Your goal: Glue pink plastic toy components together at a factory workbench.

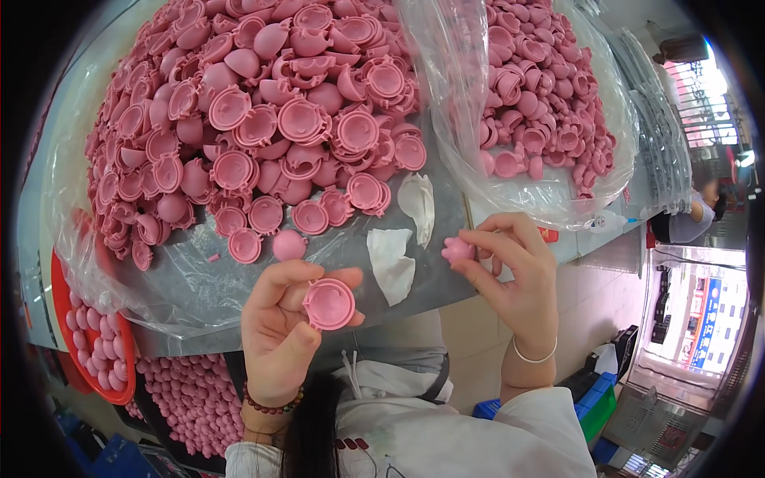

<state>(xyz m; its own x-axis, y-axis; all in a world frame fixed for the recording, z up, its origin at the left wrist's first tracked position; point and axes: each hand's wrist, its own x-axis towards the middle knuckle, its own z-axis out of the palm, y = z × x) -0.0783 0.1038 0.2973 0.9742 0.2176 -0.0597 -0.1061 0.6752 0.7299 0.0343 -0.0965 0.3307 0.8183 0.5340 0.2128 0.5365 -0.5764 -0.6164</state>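
My left hand (275,338) grips a round pink plastic half shell (330,305), its hollow side facing up, between thumb and fingers. Off to the right, my right hand (519,279) pinches a small pink knobbly piece (457,251) between thumb and forefinger. The two pieces are apart, both held over the table's near edge. Just beyond my left hand lies a pink dome (289,244). A large heap of pink half shells (255,119) covers the table beyond it.
White crumpled scraps (391,267) lie between my hands. Clear plastic sheeting (454,103) divides the heap from a second pile of smaller pink parts (534,95). At left, a red tray (60,307) holds pink pieces; below it sit many pink balls (191,398). Another person (693,219) is at far right.
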